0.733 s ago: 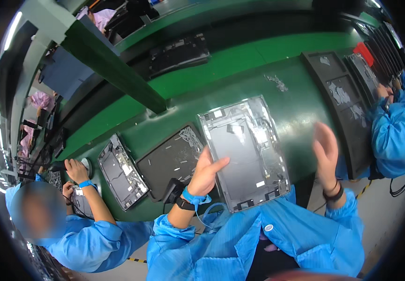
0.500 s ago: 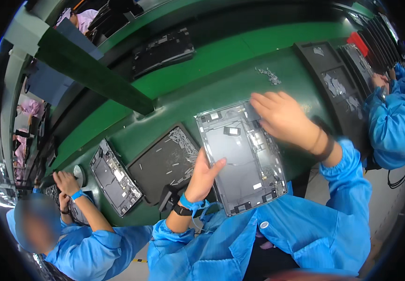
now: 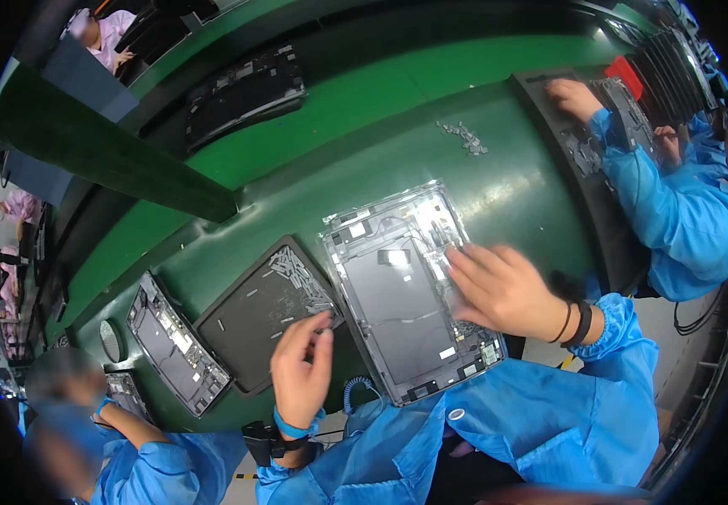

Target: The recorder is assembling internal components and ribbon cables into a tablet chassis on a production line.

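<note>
An open laptop housing (image 3: pixel 398 295) lies in front of me on the green table, its circuit parts showing and its near edge close to my smock. My right hand (image 3: pixel 503 290) rests over its right side, fingers stretched out and slightly smeared by motion; what lies under the fingertips is hidden. Just left of the housing, my left hand (image 3: pixel 301 370) hovers at a black tray (image 3: pixel 238 353) holding many small grey strips (image 3: pixel 295 278). Its thumb and forefinger are drawn together in a pinch; anything between them is too small to make out.
A second laptop housing (image 3: pixel 179 345) lies left of the tray, near a round tin (image 3: pixel 111 341). Small grey pieces (image 3: pixel 465 139) form a pile farther back. Co-workers sit on both sides; one person's hand (image 3: pixel 574 99) is over a black tray (image 3: pixel 608 227) at right. A green post (image 3: pixel 120 147) stands far left.
My left hand has let go of the housing's left edge and moved to the tray. My right hand has slid from the far edge down the right side. A co-worker's hand has reached in at right.
</note>
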A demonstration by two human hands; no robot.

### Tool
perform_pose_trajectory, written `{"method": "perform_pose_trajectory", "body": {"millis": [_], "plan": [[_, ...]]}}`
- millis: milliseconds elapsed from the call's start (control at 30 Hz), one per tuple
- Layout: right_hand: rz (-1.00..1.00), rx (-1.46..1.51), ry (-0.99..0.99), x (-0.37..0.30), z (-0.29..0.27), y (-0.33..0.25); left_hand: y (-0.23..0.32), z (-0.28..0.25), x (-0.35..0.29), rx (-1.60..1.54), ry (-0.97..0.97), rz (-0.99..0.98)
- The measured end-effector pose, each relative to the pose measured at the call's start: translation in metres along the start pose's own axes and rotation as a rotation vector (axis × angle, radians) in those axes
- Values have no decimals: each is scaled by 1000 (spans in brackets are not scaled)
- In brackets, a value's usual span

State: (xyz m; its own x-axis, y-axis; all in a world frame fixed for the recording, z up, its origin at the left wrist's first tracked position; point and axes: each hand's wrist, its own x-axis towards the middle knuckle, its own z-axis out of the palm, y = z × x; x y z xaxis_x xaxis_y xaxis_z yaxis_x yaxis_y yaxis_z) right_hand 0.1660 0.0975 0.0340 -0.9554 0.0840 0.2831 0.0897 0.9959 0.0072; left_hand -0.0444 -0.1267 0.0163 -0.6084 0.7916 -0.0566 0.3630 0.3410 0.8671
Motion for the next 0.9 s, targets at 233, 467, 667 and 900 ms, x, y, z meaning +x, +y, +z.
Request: {"method": "perform_pose_trajectory", "body": {"millis": [233,467,667,900], "plan": [[284,37,302,33,31,106,-19,-21,-2,67,166,-109],[287,4,159,36,73,146,-45,-26,-17,38,383,-101],[287,45,151,41,68,152,-32,-22,-9,94,379,-129],[559,435,314,28,42,107,-41,-22,7,533,326,192]]}}
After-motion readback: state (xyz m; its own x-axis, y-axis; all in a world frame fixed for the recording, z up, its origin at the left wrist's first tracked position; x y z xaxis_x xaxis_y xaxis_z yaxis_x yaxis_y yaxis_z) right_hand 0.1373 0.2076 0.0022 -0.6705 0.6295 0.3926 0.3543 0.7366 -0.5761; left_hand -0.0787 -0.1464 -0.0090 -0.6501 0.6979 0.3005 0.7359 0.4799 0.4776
